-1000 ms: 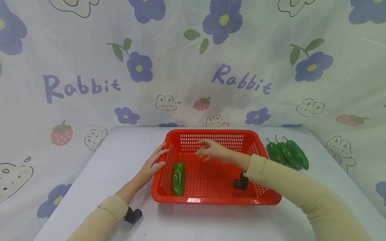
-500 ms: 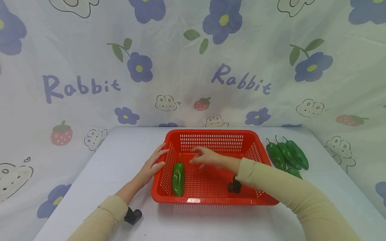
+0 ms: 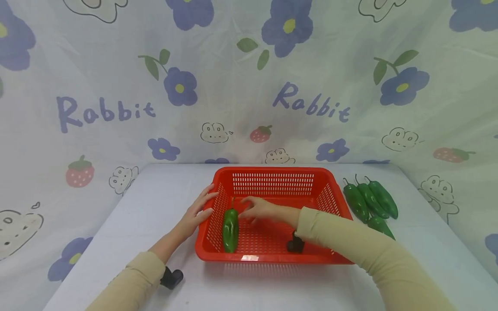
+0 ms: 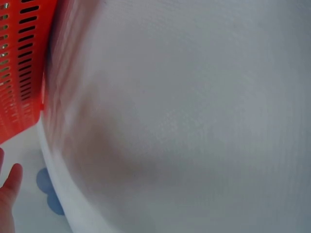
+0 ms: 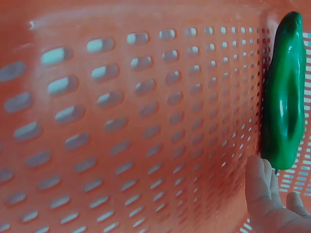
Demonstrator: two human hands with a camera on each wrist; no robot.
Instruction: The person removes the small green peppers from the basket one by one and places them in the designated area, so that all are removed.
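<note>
A red perforated plastic basket (image 3: 276,258) stands on the white table, with one green pepper (image 3: 231,231) lying lengthwise along its left side, stem towards the back. My left hand (image 3: 197,211) rests on the basket's left rim, fingers extended. Inside the basket, my right hand (image 3: 258,208) hovers just right of the pepper's stem end and holds nothing. In the right wrist view, the loosely extended fingers (image 5: 260,187) come close to that end of the pepper (image 5: 286,97); whether they touch it I cannot tell. Only fingertips of the left hand (image 4: 8,189) show in the left wrist view.
To the basket's right lie several more green peppers: a left one (image 3: 355,201), a middle one (image 3: 372,201), a right one (image 3: 384,198), and a nearer one (image 3: 380,226) partly behind my right sleeve (image 3: 350,237). A patterned cloth (image 3: 241,99) hangs behind the table.
My right hand has moved left and down towards the pepper in the basket. The nearer pepper at the right has come into view past my sleeve. My left hand has stayed put.
</note>
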